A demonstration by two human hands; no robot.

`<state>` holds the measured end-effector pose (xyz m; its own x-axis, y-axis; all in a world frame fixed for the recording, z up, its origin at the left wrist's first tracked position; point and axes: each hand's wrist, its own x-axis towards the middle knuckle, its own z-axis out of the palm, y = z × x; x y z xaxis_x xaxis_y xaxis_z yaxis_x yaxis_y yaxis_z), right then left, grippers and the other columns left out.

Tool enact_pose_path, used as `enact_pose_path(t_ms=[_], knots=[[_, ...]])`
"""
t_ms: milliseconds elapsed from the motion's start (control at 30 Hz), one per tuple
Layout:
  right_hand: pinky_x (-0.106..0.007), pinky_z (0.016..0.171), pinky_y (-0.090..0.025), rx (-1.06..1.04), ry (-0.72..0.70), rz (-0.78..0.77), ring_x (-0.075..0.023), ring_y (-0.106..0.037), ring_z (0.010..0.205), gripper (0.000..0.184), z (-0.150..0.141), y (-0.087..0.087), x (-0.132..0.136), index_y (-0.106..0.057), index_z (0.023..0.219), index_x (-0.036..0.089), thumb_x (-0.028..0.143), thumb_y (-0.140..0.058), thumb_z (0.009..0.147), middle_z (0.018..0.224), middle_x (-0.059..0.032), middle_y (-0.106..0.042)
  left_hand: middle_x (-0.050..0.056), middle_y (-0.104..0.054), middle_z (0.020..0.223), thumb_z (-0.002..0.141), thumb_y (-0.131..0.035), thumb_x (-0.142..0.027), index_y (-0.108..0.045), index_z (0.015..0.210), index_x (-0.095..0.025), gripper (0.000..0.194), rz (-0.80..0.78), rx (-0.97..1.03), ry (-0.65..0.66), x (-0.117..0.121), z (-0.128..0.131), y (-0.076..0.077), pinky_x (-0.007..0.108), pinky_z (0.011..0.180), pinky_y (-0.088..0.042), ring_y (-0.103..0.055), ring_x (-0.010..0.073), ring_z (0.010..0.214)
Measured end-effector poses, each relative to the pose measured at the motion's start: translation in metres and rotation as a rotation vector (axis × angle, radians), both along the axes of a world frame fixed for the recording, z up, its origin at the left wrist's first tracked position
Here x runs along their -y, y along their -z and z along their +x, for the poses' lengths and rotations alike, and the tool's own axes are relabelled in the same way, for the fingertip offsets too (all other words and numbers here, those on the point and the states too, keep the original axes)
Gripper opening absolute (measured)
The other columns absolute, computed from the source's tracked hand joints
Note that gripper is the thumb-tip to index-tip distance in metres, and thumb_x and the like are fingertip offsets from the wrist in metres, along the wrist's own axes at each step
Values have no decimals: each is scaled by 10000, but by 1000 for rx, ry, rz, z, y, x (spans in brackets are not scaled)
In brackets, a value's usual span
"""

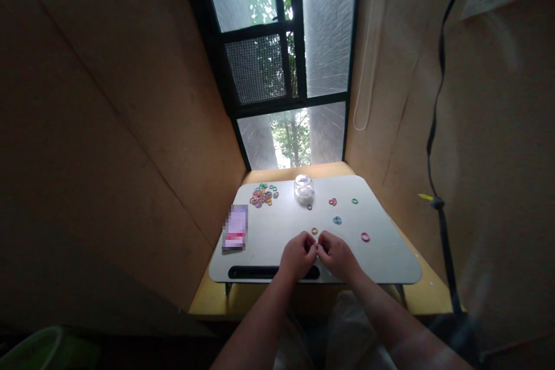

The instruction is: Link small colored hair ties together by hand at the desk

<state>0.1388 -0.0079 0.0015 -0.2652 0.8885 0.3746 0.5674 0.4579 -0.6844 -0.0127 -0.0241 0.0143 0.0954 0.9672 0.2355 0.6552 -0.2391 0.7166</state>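
My left hand (299, 255) and my right hand (335, 254) meet over the front of the white lap table (269, 245), fingertips pinched together. Between them shows a small yellowish thing (316, 244), most of it covered by fingers; it looks like a hair tie. Just beyond my fingertips lies a yellow hair tie (314, 231). Farther out are blue hair ties (337, 220), red-pink ones (332, 202), a green one (354, 201), a pink one (365, 237) and a purple one (309, 207). A mixed pile of hair ties (261, 196) sits at the back left.
A clear round jar (303, 189) stands at the table's back edge. A phone (235, 228) lies at the left. A dark slot (255, 272) runs along the front edge, partly behind my left arm. Walls close in on both sides; a window (290, 133) is ahead. A black cord (437, 127) hangs at right.
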Motion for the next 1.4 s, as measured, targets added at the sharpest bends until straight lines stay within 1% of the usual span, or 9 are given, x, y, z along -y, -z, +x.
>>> enact_pose_path(t_ms=[167, 600, 800, 1000, 1400], knots=[[-244, 573, -330, -3, -3, -2, -133, -478, 589, 104, -1, -2, 0, -476, 713, 213, 234, -478, 815, 637, 20, -547, -30, -585, 684, 803, -543, -230, -569, 793, -193, 46, -3, 8, 3, -1, 0, 0, 229, 598, -351, -506, 109, 623], [-247, 566, -315, 4, -8, 1, -133, -465, 584, 101, -1, 1, -1, -465, 714, 215, 231, -481, 812, 629, 26, -523, -30, -590, 687, 799, -539, -226, -557, 783, -195, 40, 3, 16, 8, 0, 0, -2, 231, 605, -355, -509, 111, 627], [-246, 570, -313, 3, -6, -2, -131, -462, 587, 114, -1, -1, -1, -457, 704, 215, 232, -483, 814, 629, 28, -516, -33, -587, 684, 800, -538, -235, -560, 787, -197, 46, -7, 25, 6, 0, -1, 0, 230, 589, -349, -495, 107, 610], [-242, 561, -308, 2, -4, 0, -128, -456, 582, 119, -1, 0, -2, -447, 701, 216, 230, -487, 812, 626, 30, -508, -36, -588, 686, 800, -540, -237, -558, 785, -199, 45, 13, 25, 10, -2, -2, 2, 229, 598, -356, -511, 107, 626], [-243, 563, -311, 6, -13, -1, -125, -457, 576, 115, -2, 0, -3, -457, 700, 213, 214, -486, 812, 617, 36, -498, -32, -598, 696, 798, -540, -241, -568, 800, -199, 50, 4, 39, 19, -4, -2, 4, 229, 602, -364, -515, 109, 627]])
